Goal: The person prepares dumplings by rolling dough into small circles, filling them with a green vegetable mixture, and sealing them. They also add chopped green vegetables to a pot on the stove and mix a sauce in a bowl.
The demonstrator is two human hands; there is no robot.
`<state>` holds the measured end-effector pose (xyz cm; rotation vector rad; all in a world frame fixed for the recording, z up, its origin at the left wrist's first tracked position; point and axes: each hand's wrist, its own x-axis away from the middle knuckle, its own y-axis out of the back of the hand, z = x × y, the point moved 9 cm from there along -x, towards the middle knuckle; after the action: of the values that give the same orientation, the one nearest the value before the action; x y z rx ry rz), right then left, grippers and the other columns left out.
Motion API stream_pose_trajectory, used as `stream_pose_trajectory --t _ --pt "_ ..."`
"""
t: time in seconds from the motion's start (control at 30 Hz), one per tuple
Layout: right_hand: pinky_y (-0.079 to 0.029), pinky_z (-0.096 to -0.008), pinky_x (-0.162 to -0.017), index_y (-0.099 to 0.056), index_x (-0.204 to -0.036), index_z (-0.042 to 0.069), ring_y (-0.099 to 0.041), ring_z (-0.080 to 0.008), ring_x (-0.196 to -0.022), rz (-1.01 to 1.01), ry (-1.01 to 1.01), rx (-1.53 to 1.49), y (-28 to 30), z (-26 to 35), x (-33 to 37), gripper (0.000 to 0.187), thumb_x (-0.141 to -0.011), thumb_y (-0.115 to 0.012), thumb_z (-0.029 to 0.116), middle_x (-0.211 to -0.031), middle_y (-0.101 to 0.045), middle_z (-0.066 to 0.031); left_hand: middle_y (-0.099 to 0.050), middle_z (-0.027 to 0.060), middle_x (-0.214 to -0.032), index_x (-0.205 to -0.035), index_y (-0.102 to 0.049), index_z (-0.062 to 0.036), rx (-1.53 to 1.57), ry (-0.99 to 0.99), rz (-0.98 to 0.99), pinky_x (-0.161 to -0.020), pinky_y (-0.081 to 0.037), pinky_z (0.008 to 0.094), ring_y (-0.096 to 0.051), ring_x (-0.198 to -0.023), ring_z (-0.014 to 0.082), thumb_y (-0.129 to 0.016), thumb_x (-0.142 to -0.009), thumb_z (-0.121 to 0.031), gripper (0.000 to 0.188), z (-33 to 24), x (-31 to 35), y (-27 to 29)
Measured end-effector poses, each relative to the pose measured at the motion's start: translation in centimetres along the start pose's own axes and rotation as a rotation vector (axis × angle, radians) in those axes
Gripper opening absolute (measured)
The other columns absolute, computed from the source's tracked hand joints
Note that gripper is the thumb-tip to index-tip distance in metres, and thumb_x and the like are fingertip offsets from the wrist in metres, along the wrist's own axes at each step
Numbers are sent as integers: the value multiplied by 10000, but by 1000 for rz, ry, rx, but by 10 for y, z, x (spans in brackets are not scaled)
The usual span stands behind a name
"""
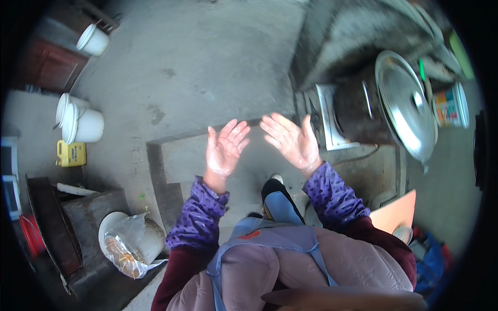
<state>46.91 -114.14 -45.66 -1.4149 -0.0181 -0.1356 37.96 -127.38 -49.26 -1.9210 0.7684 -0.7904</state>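
Note:
My left hand [226, 146] and my right hand [292, 140] are held out in front of me, palms up. Fingers on both are stretched out, and neither holds anything. White residue, like flour or suds, shows on the wrists and palms. Purple patterned sleeve covers [197, 217] wrap my forearms over dark red sleeves. A blue apron [270, 243] hangs over my padded light jacket. Nearest to my right hand is a metal stove plate [329, 122] beside a large dark pot [358, 111] with a shiny round lid [407, 106].
White lidded buckets [85, 124] and a yellow jug [71, 154] stand at left. A pale bucket [148, 241] with a clear plastic bag [127, 246] sits lower left, by a dark wooden piece [54, 228]. An orange board [394, 211] and a colourful bucket [450, 106] are at right.

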Motion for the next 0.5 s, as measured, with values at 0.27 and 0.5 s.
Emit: stream_pose_trajectory --t 0.27,0.5 --pt "-197 -472 -1121 -405 -1367 -8 -308 -339 -1356 130 319 1951 -186 -67 -211 700 -940 -361 545 -1438 -372 -190 -414 114 -1405 -1397 -337 -75 42 -210 -172 -1064 -325 437 -425 -1265 296 -267 -937 -631 726 -156 -81 -111" --pt "-220 -389 -1119 -365 -1396 20 -327 -248 -1345 -352 329 1586 -256 77 -344 571 -996 -327 425 -1445 -368 -148 -302 174 -1472 -1441 -268 -67 -347 -283 40 -1141 -125 426 -218 -1390 289 -208 -935 -645 771 -313 -190 -268"
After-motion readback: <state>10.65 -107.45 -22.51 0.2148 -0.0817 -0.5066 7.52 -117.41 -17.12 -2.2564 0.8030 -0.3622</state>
